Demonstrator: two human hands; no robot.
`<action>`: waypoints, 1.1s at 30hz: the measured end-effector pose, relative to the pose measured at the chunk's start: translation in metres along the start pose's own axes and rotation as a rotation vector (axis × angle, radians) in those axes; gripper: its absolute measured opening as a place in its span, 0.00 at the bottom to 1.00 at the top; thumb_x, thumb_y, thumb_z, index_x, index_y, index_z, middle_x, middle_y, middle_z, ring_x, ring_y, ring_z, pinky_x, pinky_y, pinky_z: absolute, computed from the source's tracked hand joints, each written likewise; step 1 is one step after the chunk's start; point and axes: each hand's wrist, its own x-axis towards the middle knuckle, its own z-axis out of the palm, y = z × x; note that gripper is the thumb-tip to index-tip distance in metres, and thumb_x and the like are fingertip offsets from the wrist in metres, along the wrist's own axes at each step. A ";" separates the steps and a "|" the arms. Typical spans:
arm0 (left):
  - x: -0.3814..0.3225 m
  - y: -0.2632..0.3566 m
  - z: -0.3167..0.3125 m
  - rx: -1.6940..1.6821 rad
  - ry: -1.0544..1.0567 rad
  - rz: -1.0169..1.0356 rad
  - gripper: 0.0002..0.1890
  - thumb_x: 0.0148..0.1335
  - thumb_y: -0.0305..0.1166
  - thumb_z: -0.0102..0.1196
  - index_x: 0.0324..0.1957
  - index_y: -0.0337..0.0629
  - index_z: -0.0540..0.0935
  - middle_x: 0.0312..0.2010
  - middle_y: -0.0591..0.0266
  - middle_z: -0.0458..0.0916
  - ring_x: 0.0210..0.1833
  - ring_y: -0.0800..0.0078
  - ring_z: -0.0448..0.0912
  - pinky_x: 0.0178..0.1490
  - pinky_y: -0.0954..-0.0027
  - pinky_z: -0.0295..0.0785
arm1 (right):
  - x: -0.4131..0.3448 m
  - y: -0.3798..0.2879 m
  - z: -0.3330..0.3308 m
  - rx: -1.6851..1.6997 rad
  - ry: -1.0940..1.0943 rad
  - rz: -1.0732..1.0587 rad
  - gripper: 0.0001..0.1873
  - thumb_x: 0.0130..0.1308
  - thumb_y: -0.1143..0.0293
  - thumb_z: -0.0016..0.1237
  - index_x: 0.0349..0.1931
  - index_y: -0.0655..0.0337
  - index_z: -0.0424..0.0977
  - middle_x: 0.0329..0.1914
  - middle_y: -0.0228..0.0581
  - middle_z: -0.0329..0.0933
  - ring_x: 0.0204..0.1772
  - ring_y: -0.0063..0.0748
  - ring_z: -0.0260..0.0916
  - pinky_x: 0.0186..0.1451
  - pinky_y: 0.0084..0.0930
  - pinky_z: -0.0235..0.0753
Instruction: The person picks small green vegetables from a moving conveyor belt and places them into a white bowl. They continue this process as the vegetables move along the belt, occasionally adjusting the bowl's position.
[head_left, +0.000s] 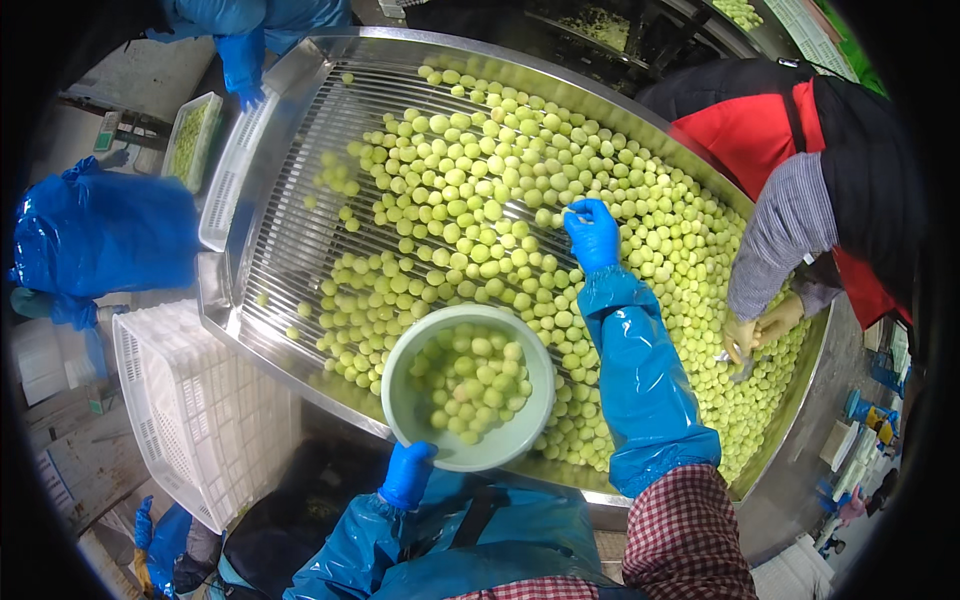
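My left hand, in a blue glove, grips the near rim of a pale green plastic bowl. Inside the bowl is a heap of round green fruit, one of them slightly pinkish. The bowl is held over the near side of a stainless steel sorting table with a slatted bed. Many more round green fruits are spread across the slats. My right hand, also blue-gloved, reaches to mid-table. Its thumb and forefinger bend together at a fruit; whether they grip it is unclear.
At right, a co-worker's gloved hands work in the dense fruit. Another person's blue-gloved hand is at the far left corner, near a white crate. A large white perforated crate stands left of me. The table has a raised metal rim.
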 end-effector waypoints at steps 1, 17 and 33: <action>0.000 0.001 0.000 -0.020 -0.044 0.024 0.22 0.50 0.25 0.53 0.51 0.32 0.76 0.39 0.62 0.77 0.39 0.73 0.75 0.41 0.73 0.70 | 0.004 -0.010 0.002 -0.034 -0.049 0.007 0.14 0.56 0.65 0.56 0.44 0.51 0.76 0.36 0.42 0.80 0.40 0.36 0.78 0.45 0.32 0.77; 0.005 0.006 0.002 -0.094 0.019 0.007 0.22 0.51 0.23 0.53 0.52 0.32 0.75 0.41 0.60 0.78 0.43 0.69 0.77 0.48 0.70 0.73 | 0.055 -0.005 0.066 -0.825 -0.321 -0.333 0.22 0.67 0.54 0.44 0.58 0.50 0.71 0.56 0.46 0.77 0.56 0.51 0.75 0.55 0.45 0.76; -0.010 -0.005 -0.003 -0.017 -0.051 -0.005 0.28 0.52 0.22 0.50 0.59 0.32 0.71 0.49 0.54 0.78 0.51 0.64 0.78 0.57 0.66 0.73 | 0.038 -0.004 0.021 -0.235 -0.346 0.144 0.17 0.65 0.69 0.53 0.54 0.53 0.71 0.53 0.49 0.76 0.48 0.47 0.78 0.40 0.38 0.81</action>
